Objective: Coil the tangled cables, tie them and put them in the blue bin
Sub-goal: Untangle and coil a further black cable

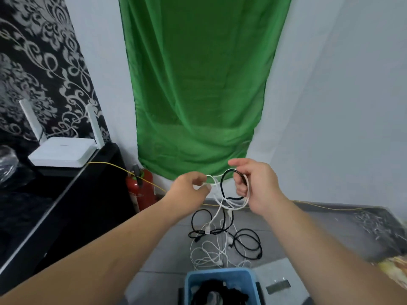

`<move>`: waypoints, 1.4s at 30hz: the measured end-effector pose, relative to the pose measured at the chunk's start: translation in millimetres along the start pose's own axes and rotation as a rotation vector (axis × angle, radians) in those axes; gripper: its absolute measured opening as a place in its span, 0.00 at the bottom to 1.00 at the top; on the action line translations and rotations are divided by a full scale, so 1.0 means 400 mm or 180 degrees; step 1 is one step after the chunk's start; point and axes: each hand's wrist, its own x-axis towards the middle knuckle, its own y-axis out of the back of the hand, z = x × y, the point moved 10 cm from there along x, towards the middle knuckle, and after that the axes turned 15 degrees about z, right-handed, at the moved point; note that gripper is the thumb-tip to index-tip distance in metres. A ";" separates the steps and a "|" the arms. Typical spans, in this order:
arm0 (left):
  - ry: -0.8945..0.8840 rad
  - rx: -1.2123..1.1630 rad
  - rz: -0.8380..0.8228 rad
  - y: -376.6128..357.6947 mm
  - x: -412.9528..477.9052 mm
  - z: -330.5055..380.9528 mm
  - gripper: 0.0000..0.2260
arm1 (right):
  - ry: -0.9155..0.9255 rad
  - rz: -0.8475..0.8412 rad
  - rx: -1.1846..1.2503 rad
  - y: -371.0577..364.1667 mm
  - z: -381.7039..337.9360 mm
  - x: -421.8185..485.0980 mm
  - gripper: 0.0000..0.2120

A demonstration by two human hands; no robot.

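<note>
1. I am looking at a tangle of cables (pixel 220 245) sprawling on the grey floor (pixel 163 249), thin black and white leads looping over one another just beyond the blue bin (pixel 220 274)
2. Strands are rising from that tangle to the two hands: a white cable (pixel 222 203) and a black cable (pixel 222 183) are hanging together in the air, forming a loose loop between the hands
3. The blue bin is sitting at the bottom edge of the view, nearest to me, with dark and white cable bundles lying inside; I cannot tell whether they are tied
4. The left hand (pixel 189 188) is pinching a short stretch of the white cable between thumb and fingertips, its fingers curling inward
5. The right hand (pixel 262 188) is gripping the black loop together with a white strand, its lower fingers curling round both while the forefinger is reaching out above them
6. Behind the hands a green cloth (pixel 198 84) is hanging down the wall, a red fire extinguisher (pixel 141 190) is standing beside a black cabinet (pixel 72 194), and a white router (pixel 63 153) is resting on top of it
</note>
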 end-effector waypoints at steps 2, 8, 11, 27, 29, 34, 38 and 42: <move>0.0106 -0.0295 -0.0081 -0.028 -0.023 0.002 0.11 | -0.0124 -0.0258 0.0006 -0.025 0.023 -0.031 0.14; -0.0226 0.0244 0.0128 -0.056 0.015 -0.003 0.12 | -0.0090 -0.0555 -0.0805 -0.044 0.057 -0.034 0.13; -0.0380 0.0692 0.0081 -0.067 0.047 -0.002 0.13 | -0.0023 -0.0096 -0.0923 0.005 0.044 0.030 0.12; -0.0001 -0.1353 0.0761 0.077 0.126 0.090 0.06 | 0.0497 -0.0390 -0.2079 -0.037 0.130 0.131 0.30; -0.0008 -0.1437 0.0619 0.063 0.112 0.104 0.06 | 0.0609 -0.0942 -0.1947 -0.104 0.139 0.094 0.24; -0.0001 -0.1814 0.0587 0.058 0.098 0.127 0.05 | 0.0908 -0.0821 -0.1836 -0.133 0.123 0.077 0.07; 0.0099 -0.1324 0.0344 0.026 0.118 0.070 0.13 | 0.0859 -0.0456 -0.0898 -0.117 0.059 0.078 0.09; -0.0372 0.0305 -0.0253 -0.061 0.093 0.015 0.13 | 0.0445 -0.0566 0.0246 -0.115 0.012 0.057 0.10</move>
